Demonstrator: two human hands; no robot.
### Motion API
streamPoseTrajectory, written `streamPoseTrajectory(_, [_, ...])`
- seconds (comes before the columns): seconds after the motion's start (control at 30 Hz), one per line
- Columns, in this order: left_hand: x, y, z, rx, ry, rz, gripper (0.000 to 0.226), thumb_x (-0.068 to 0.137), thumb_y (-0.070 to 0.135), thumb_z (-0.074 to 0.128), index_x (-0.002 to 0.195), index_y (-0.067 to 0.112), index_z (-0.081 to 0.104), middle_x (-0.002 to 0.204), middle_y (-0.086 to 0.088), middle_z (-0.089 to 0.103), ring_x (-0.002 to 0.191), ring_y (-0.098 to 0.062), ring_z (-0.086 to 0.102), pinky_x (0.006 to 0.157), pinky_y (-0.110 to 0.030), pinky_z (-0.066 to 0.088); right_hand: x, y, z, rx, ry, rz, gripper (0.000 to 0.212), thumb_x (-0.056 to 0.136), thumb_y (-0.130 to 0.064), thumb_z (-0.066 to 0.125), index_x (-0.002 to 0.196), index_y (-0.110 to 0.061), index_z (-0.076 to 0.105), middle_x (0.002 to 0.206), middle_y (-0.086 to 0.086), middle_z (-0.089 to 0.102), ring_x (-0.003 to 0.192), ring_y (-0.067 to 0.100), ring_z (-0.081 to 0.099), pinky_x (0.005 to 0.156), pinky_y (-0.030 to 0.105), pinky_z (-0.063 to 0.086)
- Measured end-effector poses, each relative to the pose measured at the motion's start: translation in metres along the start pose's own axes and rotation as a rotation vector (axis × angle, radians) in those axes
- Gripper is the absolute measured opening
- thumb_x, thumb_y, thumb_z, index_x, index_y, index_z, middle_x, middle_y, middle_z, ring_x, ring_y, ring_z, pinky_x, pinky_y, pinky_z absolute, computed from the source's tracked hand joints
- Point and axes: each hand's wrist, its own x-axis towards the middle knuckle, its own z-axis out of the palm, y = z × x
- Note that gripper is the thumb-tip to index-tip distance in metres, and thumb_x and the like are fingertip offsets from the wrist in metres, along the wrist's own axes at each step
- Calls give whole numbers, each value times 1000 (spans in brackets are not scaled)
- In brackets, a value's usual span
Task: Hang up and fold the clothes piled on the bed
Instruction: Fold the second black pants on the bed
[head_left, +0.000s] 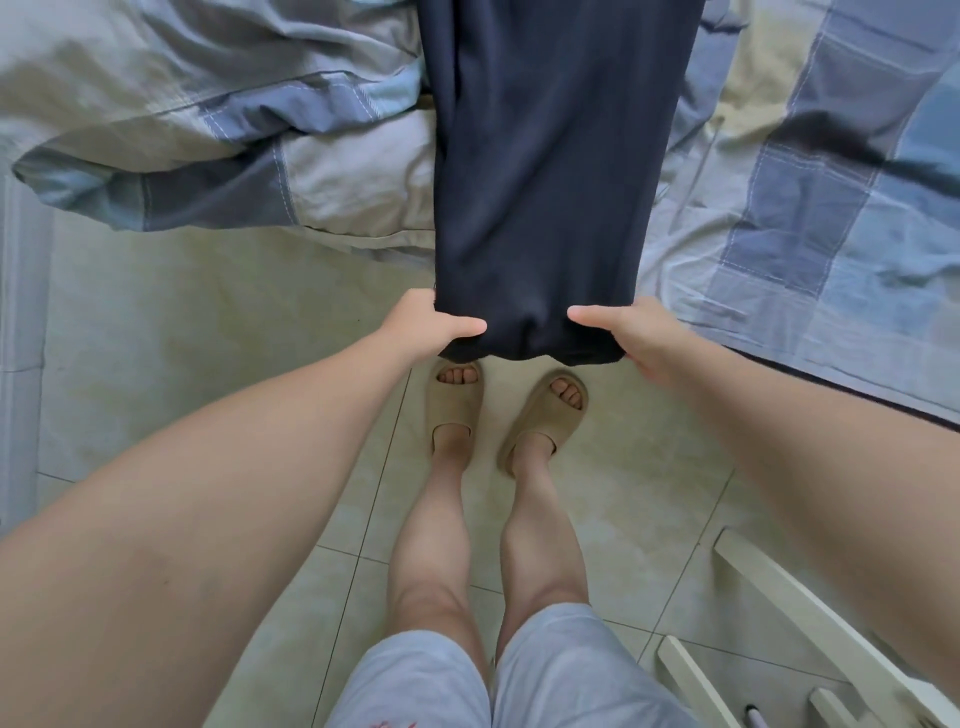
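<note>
I can't see the far end of the navy garment (545, 182), cut off at top edge, so type unclear. Fingers of both hands are hidden under the cloth; only thumbs show. Rm: pale tiled floor (208, 338), bed w/ blue-check sheet (831, 208) on R, crumpled duvet (182, 130) on L, white frame (810, 613) bottom R, cropped. Left hand (431, 325) pinches the garment's near L corner, right hand (623, 332) the near R corner. The hem is held between them, above tan slippers (457, 400).

Top of navy garment (545, 182) off-frame
</note>
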Motion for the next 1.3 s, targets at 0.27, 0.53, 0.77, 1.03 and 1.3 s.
streamPoseTrajectory(0.27, [-67,-4,-14,-70,-150,-18,36,82,24,81,114,28,64,97,19,66,88,4,60,64,-11,44,-79,27,-3,39,-3,39,52,59,-44,89,103,-23,73,106,-7,77,106,17,70,100,39,52])
streamPoseTrajectory(0.53, [-160,-7,-33,28,-177,-46,27,83,15,73,109,16,66,101,3,71,87,-21,66,66,-28,53,-184,28,18,40,25,-74,36,80,-23,83,113,-27,69,108,-8,75,98,11,71,80,27,55])
streamPoseTrajectory(0.77, [-230,-13,-41,-261,-73,-126,19,89,9,67,107,15,64,106,-4,70,84,-19,66,65,-28,56,-254,33,48,226,190,-80,24,83,-15,79,105,-19,71,107,1,74,97,21,70,85,34,57])
streamPoseTrajectory(1.03, [-289,-20,-59,-245,47,-78,28,100,32,56,125,21,58,118,1,65,104,-22,64,80,-35,57,-312,45,53,401,217,-79,24,94,-23,69,117,-18,65,113,1,72,102,23,69,82,35,57])
streamPoseTrajectory(1.3, [-340,-46,-49,-294,121,-41,20,101,38,49,116,29,59,105,5,67,74,-16,61,64,-28,39,-356,68,60,489,158,-101,11,95,-22,66,105,-26,65,109,-4,73,99,21,69,74,33,56])
